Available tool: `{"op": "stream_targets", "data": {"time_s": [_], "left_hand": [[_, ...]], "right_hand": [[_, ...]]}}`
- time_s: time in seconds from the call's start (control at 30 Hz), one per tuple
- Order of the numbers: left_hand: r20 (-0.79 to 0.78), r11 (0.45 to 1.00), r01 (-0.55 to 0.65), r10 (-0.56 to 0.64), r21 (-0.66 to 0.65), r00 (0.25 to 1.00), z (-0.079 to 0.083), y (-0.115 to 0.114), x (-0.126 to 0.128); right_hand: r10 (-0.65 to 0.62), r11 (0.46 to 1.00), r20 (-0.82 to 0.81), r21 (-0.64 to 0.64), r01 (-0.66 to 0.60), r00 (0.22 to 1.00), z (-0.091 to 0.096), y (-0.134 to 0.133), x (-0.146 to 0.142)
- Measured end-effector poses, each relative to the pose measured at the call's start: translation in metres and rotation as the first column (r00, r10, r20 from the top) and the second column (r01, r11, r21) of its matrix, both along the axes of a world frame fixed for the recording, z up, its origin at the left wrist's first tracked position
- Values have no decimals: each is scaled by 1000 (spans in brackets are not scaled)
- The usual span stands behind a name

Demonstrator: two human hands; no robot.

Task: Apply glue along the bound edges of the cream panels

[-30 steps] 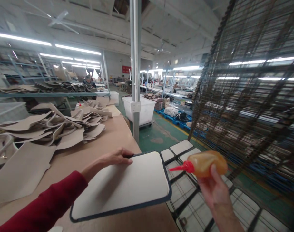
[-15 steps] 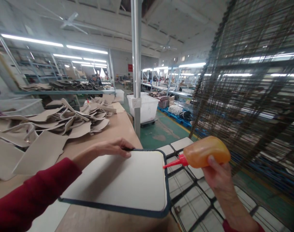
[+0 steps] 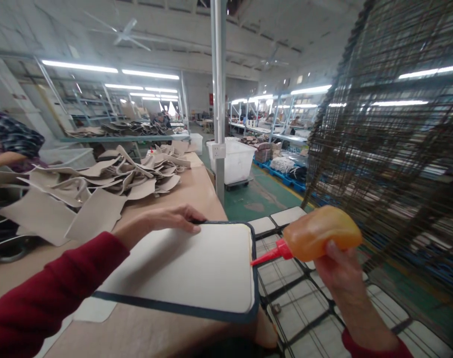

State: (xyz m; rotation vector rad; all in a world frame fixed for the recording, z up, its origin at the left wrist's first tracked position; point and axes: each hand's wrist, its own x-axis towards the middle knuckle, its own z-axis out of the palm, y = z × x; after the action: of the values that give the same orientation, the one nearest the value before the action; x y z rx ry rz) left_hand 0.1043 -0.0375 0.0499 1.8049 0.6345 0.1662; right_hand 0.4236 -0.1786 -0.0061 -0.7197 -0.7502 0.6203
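My left hand (image 3: 178,220) grips the far edge of a white rectangular panel (image 3: 189,271) with rounded corners and a dark blue rim, thumb on top and fingers hidden beneath. The panel is held over the table's corner. In my right hand (image 3: 340,268) is a squeeze bottle (image 3: 321,233) of amber liquid, probably glue, tilted with its red nozzle (image 3: 267,254) pointing left. The nozzle tip meets the panel's right edge, just inside the dark rim. A thin yellowish line runs along that edge above the tip.
Beige cut pieces (image 3: 96,206) lie heaped on the wooden table (image 3: 198,194). A wire rack (image 3: 297,298) holding white panels stands at right, below tall wire mesh racks (image 3: 390,134). A metal post (image 3: 218,99) and white bin (image 3: 236,161) stand ahead. A person's arm (image 3: 6,159) shows at left.
The nozzle tip has moved slightly down the panel's right edge, toward me. My view has turned a little left, bringing more of the other person into sight.
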Motion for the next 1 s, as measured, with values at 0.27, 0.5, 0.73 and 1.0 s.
{"op": "stream_targets", "data": {"time_s": [0.27,0.5,0.73,1.0], "left_hand": [[-25,993,91,-93,-76,995,1,14,-25],[-13,990,107,-109,-91,994,0,31,-52],[-20,988,77,-81,-136,997,-2,38,-67],[-36,992,14,-19,-129,999,-2,35,-73]], "right_hand": [[20,998,-4,-53,-20,1000,4,10,-25],[52,997,-21,-50,-53,998,-1,26,-44],[72,996,25,-57,-70,997,-4,29,-60],[41,994,57,-102,-35,998,-1,24,-68]]}}
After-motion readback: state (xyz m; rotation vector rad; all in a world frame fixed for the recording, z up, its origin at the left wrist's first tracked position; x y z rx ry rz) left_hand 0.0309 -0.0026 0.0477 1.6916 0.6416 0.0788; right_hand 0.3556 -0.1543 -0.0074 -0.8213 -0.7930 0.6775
